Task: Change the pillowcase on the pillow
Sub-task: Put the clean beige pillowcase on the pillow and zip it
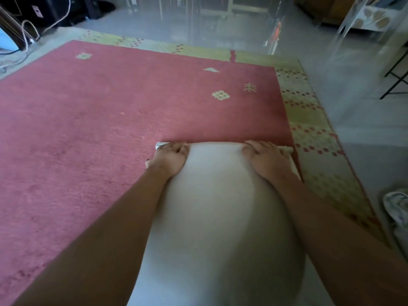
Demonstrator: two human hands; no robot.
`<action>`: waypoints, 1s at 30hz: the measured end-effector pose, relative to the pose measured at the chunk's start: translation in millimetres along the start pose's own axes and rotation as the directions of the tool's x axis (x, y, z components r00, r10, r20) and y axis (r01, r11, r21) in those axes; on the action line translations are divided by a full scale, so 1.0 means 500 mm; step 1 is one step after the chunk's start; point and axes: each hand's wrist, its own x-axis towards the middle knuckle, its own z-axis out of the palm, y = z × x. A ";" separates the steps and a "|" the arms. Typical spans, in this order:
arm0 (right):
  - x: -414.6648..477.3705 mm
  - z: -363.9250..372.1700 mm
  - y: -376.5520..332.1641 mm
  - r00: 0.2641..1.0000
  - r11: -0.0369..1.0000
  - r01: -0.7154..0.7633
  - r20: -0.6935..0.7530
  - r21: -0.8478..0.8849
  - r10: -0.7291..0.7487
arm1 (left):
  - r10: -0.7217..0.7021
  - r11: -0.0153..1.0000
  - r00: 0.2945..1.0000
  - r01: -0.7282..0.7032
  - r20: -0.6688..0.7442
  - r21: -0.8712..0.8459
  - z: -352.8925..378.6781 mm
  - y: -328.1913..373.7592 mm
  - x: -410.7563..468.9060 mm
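A white pillow (216, 206) is seen lying lengthwise on a red rug (88, 129), its near end running out of the lower edge of the view. The left hand (170, 157) is placed on the pillow's far left corner, fingers bent over the far edge; whether a grip is taken cannot be determined. The right hand (268, 159) is laid on the far right corner, fingers extended and flat. A flat tab of white fabric (159, 145) is observed beyond each hand. The rug's yellow patterned border (309, 120) is noted to the right, with grey glossy floor (353, 133) beyond it. White cables (26, 34) are recorded at far left.
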 end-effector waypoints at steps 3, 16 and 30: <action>-0.011 -0.018 0.072 0.993 0.993 -0.105 0.060 0.063 0.101 | -0.022 1.000 0.999 0.022 -0.033 -0.001 -0.008 -0.003 -0.017; -0.390 -0.030 0.029 0.858 0.880 0.462 0.309 -0.109 -0.411 | 0.474 0.749 0.828 -0.558 0.299 0.357 0.011 -0.017 -0.408; -0.505 -0.036 0.005 0.910 0.964 0.257 0.320 0.066 -0.265 | 0.411 0.829 0.891 -0.454 0.194 0.326 0.040 -0.039 -0.512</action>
